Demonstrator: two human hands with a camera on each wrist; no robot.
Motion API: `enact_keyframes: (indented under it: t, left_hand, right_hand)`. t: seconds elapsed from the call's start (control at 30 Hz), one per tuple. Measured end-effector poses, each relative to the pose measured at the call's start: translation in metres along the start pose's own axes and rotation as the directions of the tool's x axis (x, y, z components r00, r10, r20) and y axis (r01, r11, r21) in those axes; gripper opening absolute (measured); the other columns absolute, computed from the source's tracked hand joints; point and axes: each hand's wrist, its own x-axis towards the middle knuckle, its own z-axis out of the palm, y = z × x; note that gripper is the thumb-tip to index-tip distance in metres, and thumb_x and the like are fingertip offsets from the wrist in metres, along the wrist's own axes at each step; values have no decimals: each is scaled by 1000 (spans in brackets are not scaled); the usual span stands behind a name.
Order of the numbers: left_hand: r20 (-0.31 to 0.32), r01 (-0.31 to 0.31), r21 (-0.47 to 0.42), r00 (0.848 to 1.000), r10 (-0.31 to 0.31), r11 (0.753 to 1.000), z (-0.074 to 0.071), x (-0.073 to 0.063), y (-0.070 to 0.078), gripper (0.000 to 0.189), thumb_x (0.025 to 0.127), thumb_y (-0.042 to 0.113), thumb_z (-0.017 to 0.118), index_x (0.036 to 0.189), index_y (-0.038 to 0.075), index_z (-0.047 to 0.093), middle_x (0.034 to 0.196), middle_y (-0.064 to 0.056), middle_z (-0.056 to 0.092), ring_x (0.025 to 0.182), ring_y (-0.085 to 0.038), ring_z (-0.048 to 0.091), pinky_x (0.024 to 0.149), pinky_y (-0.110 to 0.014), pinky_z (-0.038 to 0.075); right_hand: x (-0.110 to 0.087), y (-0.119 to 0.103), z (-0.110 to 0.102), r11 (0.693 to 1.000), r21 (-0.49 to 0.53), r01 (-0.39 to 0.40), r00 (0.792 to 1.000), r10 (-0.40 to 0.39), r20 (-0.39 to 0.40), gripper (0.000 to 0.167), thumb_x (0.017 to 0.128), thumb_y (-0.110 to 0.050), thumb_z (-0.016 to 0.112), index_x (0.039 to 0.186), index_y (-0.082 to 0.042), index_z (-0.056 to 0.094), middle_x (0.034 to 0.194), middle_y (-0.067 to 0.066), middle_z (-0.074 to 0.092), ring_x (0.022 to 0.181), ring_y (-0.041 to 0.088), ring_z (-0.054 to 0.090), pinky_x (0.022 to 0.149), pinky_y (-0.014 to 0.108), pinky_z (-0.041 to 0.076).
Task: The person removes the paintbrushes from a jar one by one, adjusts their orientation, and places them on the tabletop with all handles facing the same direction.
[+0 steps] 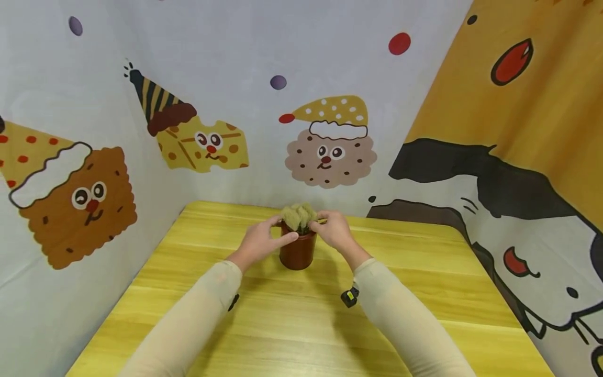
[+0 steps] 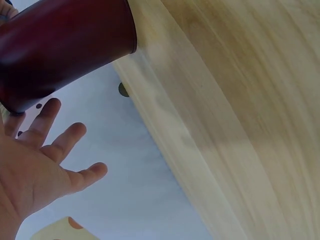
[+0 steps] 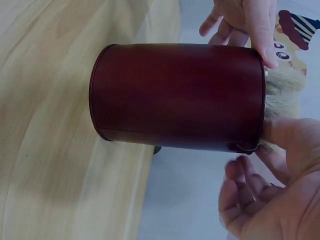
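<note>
A dark red cylindrical holder (image 1: 297, 254) stands upright on the table. Out of its top sticks a beige, fuzzy bundle (image 1: 298, 215), whose kind is unclear. My left hand (image 1: 264, 241) is at the holder's left side, its thumb along the rim and its other fingers spread, as the left wrist view shows beside the holder (image 2: 70, 45). From the right, my right hand (image 1: 336, 230) pinches the bundle's edge by the rim with thumb and forefinger. In the right wrist view its remaining fingers hang loosely bent below the holder (image 3: 180, 95).
The wood-patterned yellow table (image 1: 282, 319) reaches back to a white cloth (image 1: 226, 47) printed with cartoon food. At the right hangs a yellow section of cloth (image 1: 556, 115) with a large cartoon animal. Dark wrist devices (image 1: 349, 297) sit under both sleeves.
</note>
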Motion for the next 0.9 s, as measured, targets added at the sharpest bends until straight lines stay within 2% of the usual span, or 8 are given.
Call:
enact_keyframes:
  t: [0.17, 0.27, 0.5, 0.73, 0.83, 0.9]
  left_hand:
    - [5, 7, 32, 1000, -7, 999, 0, 3, 3, 104, 84, 90, 61, 165, 27, 44, 160, -7, 57, 144, -39, 56, 114, -63, 48]
    - [9, 6, 35, 1000, -6, 999, -1, 3, 3, 104, 84, 90, 62, 165, 27, 44, 159, -8, 58, 145, -39, 56, 114, -64, 48]
    - [7, -6, 44, 1000, 6, 999, -2, 2, 4, 101, 85, 87, 64, 164, 26, 46, 158, -8, 59, 143, -38, 57, 114, -63, 48]
    - [3, 13, 28, 1000, -13, 1000, -3, 1, 1, 102, 85, 88, 63, 164, 28, 45, 156, -6, 61, 144, -39, 57, 115, -63, 46]
    - [10, 19, 16, 1000, -19, 1000, -2, 1, 0, 102, 84, 89, 64, 164, 30, 45, 156, -5, 61, 143, -38, 57, 115, -62, 47]
    - [16, 24, 15, 1000, -24, 1000, -2, 0, 0, 102, 83, 89, 64, 164, 31, 44, 156, -4, 60, 142, -37, 58, 115, -62, 47]
  right_hand:
    - [-4, -1, -2, 1000, 21, 7, 997, -5, -83, 35, 104, -35, 71, 129, -12, 79, 129, 12, 78, 102, 28, 75, 84, 44, 61]
    - [-3, -1, -4, 999, 46, 21, 995, -16, -103, 34, 104, -38, 72, 126, -14, 82, 125, 9, 80, 100, 26, 74, 81, 41, 59]
    - [-1, -6, -19, 986, 160, 40, 988, -16, -153, 35, 101, -41, 76, 126, -16, 82, 128, 10, 79, 124, 32, 72, 101, 52, 60]
    - [-1, -15, -45, 949, 315, 9, 991, 33, -129, 37, 102, -44, 75, 129, -20, 81, 131, 9, 77, 124, 32, 69, 106, 54, 56]
    - [-4, -17, -59, 935, 354, -9, 987, 64, -146, 42, 101, -47, 75, 132, -21, 79, 133, 10, 75, 126, 31, 68, 109, 54, 54]
    - [-6, -16, -68, 930, 367, -9, 983, 75, -166, 45, 100, -49, 75, 134, -20, 78, 129, 12, 76, 123, 31, 68, 106, 51, 54]
